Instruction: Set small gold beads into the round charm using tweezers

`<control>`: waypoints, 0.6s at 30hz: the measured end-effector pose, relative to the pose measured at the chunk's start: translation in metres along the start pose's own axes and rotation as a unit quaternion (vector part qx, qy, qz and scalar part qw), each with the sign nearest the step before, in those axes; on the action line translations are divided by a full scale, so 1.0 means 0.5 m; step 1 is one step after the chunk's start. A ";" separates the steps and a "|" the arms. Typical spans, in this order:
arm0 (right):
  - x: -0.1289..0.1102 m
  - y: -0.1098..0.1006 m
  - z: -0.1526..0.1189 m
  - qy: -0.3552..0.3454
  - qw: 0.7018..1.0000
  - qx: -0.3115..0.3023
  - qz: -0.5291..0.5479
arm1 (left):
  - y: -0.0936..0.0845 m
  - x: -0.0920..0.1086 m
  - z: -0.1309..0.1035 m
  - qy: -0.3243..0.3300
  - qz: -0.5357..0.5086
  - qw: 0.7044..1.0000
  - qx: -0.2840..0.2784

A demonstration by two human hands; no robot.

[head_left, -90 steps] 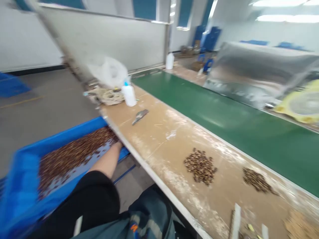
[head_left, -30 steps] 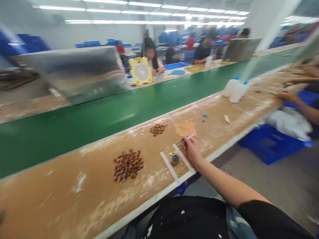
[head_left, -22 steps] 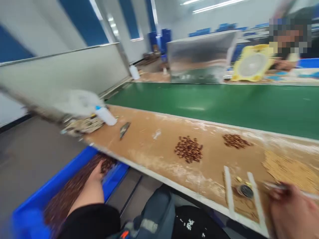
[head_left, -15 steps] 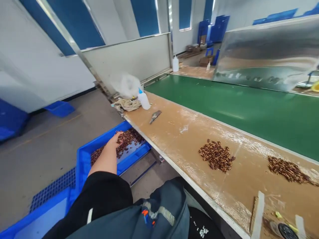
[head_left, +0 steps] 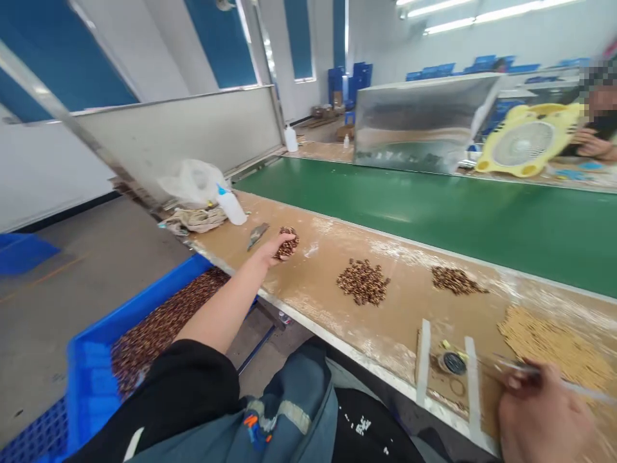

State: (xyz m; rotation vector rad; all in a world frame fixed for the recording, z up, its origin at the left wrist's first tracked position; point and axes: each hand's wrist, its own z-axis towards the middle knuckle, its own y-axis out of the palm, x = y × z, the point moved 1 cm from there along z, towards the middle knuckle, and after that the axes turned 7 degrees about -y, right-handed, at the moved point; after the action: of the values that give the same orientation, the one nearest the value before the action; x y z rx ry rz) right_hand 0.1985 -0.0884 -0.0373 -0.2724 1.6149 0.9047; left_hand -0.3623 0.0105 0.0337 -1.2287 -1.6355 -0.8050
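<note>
My left hand [head_left: 276, 248] is over the tabletop, its fingers curled round a handful of small shiny brown-and-gold pieces [head_left: 288, 243]. Below it on the left, a blue crate [head_left: 89, 366] holds many more such pieces [head_left: 164, 325]. On the table lie a heap of the same pieces [head_left: 362, 281] and a smaller heap [head_left: 456, 281] to its right. My right hand [head_left: 544, 411], blurred, grips a thin metal tool [head_left: 513, 364] whose exact kind I cannot make out. Beside that hand spreads a layer of small tan pieces [head_left: 554, 341].
A green belt [head_left: 409, 199] runs behind the brown tabletop [head_left: 308, 286]. A white bottle [head_left: 232, 207], a cloth [head_left: 197, 220] and a dark flat scrap [head_left: 258, 235] lie left. A round black-topped container [head_left: 454, 363] sits between tape strips. A yellow fan [head_left: 525, 141] stands near another person's hands [head_left: 595, 145].
My left hand has risen from the crate to above the table with a handful of brown pieces. The view has swung right, bringing in my right hand, the tan pieces and the fan.
</note>
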 end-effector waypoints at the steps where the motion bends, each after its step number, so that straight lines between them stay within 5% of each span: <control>1: 0.005 0.005 -0.003 -0.007 0.999 0.035 0.008 | 0.063 -0.010 0.011 0.011 0.025 0.999 -0.032; 4: 0.008 0.023 -0.010 -0.006 0.999 0.031 0.021 | 0.218 -0.033 0.030 0.065 0.118 0.988 -0.081; 8: 0.003 0.025 -0.020 -0.026 0.999 0.003 0.031 | 0.335 -0.046 0.030 0.171 0.278 0.941 -0.085; 12: 0.011 0.017 -0.021 -0.023 0.999 -0.002 0.032 | 0.377 -0.059 0.011 0.247 0.425 0.866 -0.094; 18: 0.014 0.017 -0.019 -0.009 0.999 0.001 0.039 | 0.378 -0.076 -0.022 0.320 0.527 0.778 -0.123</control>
State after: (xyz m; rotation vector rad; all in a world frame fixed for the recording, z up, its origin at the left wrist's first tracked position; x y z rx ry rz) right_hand 0.1844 -0.0873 -0.0405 -0.2001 1.6192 0.9626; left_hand -0.1749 0.0421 -0.0011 -1.5475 -0.1514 -0.5729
